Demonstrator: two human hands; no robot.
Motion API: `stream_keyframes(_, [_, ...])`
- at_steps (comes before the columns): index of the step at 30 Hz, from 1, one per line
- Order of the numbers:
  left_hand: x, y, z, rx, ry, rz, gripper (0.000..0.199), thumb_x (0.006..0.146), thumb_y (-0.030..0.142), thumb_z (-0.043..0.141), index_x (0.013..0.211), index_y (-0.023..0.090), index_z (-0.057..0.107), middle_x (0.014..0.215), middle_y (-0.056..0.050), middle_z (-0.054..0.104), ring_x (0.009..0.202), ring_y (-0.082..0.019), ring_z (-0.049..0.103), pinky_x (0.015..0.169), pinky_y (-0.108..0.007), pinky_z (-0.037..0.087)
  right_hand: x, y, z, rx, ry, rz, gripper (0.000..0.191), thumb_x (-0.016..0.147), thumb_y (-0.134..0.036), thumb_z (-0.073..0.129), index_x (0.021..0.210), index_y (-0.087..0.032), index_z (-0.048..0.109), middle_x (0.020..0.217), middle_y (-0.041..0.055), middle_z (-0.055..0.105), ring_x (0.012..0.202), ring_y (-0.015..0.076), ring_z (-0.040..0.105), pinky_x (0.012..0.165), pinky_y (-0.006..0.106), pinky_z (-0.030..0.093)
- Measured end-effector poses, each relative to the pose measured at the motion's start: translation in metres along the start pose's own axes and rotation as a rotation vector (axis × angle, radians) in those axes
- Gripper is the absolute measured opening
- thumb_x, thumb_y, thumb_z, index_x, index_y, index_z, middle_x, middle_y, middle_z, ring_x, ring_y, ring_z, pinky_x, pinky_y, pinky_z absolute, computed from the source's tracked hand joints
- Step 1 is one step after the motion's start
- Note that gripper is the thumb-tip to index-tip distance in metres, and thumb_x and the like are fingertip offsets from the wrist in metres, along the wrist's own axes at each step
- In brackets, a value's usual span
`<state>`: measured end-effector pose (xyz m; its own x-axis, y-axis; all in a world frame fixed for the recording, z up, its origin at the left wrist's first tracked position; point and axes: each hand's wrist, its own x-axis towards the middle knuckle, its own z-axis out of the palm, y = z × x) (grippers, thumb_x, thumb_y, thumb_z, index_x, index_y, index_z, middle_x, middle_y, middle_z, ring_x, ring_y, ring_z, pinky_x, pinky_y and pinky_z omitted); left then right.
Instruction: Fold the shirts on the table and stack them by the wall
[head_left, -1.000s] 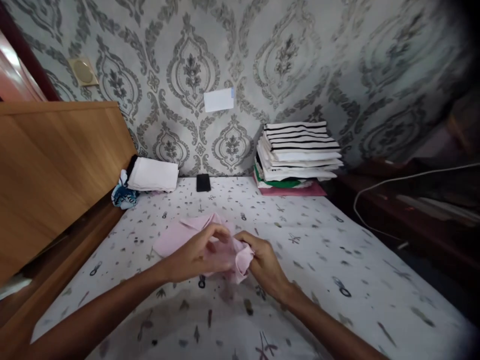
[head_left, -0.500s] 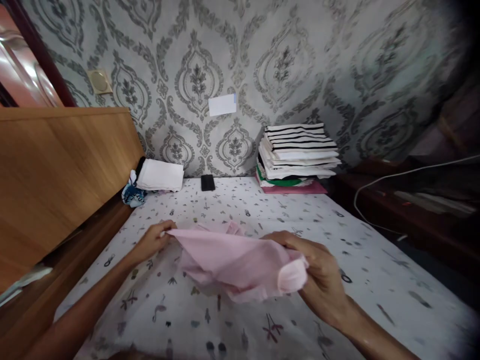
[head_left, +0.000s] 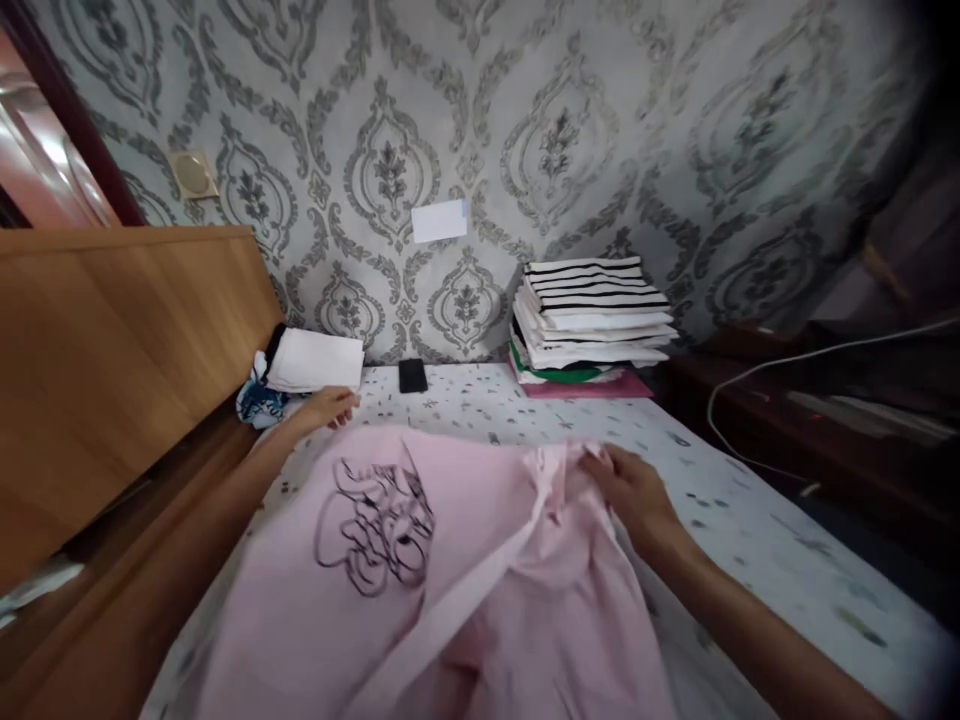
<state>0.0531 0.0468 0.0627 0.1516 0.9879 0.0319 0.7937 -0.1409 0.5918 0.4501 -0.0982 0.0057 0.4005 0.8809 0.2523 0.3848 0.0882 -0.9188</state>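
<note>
A pink garment (head_left: 480, 560) with a black line drawing on its left part spreads across the lower middle of the view, blurred at its lower edge. My right hand (head_left: 634, 492) pinches its bunched upper right corner. Just beyond the garment's upper left edge is my left hand (head_left: 330, 405), raised off the cloth, fingers apart and holding nothing. It is close to the folded white cloth (head_left: 319, 360) at the back left.
A stack of folded clothes (head_left: 596, 315) stands at the back right on the patterned sheet (head_left: 480, 410). A small black object (head_left: 412, 376) lies near the wall. Wooden board (head_left: 135, 370) at left; white cable (head_left: 720, 400) at right.
The pink garment has opened out from a bunched strip and now reaches down toward the camera. My left hand has let go of its corner and moved up. My right hand still holds its side.
</note>
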Motion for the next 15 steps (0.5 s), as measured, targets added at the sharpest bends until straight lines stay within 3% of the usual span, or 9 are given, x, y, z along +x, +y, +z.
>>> stream_keyframes(3, [0.026, -0.035, 0.010, 0.170, 0.107, -0.107, 0.018, 0.083, 0.029, 0.055, 0.074, 0.015, 0.062, 0.076, -0.007, 0.068, 0.077, -0.022, 0.065, 0.067, -0.030, 0.048, -0.004, 0.047, 0.001, -0.248, -0.067, -0.031, 0.033, 0.074, -0.053, 0.054, 0.063, -0.022, 0.057, 0.047, -0.0016, 0.055, 0.047, 0.0175, 0.050, 0.049, 0.028, 0.038])
stream_keyframes(5, [0.047, -0.052, 0.006, 0.292, 0.210, -0.178, 0.014, 0.084, 0.024, 0.053, 0.082, 0.015, 0.063, 0.089, -0.011, 0.070, 0.093, -0.026, 0.064, 0.077, -0.033, 0.048, -0.006, 0.063, 0.003, -0.300, -0.113, -0.060, 0.036, 0.079, -0.055, 0.049, 0.073, -0.021, 0.060, 0.048, -0.0019, 0.057, 0.047, 0.0185, 0.053, 0.051, 0.029, 0.041])
stream_keyframes(10, [0.104, -0.072, -0.005, 0.511, 0.369, -0.276, 0.027, 0.090, 0.025, 0.046, 0.108, 0.014, 0.063, 0.123, -0.020, 0.061, 0.116, -0.033, 0.056, 0.088, -0.041, 0.047, -0.003, 0.070, 0.004, -0.330, -0.151, -0.055, 0.038, 0.083, -0.057, 0.048, 0.078, -0.023, 0.062, 0.055, -0.0015, 0.062, 0.044, 0.0186, 0.055, 0.052, 0.030, 0.047])
stream_keyframes(13, [0.130, -0.077, -0.003, 0.590, 0.404, -0.306, 0.027, 0.092, 0.025, 0.048, 0.109, 0.010, 0.063, 0.125, -0.025, 0.057, 0.121, -0.036, 0.053, 0.089, -0.044, 0.048, 0.002, 0.073, 0.000, -0.305, -0.194, 0.000, 0.038, 0.082, -0.058, 0.051, 0.083, -0.023, 0.064, 0.069, 0.0019, 0.071, 0.059, 0.0221, 0.065, 0.059, 0.029, 0.053])
stream_keyframes(15, [0.141, -0.079, -0.002, 0.627, 0.394, -0.308, 0.027, 0.094, 0.026, 0.051, 0.110, 0.009, 0.063, 0.121, -0.022, 0.060, 0.116, -0.033, 0.057, 0.089, -0.046, 0.050, 0.005, 0.078, -0.002, -0.296, -0.207, 0.042, 0.040, 0.080, -0.060, 0.053, 0.085, -0.023, 0.065, 0.071, 0.0023, 0.072, 0.064, 0.0234, 0.068, 0.059, 0.029, 0.054])
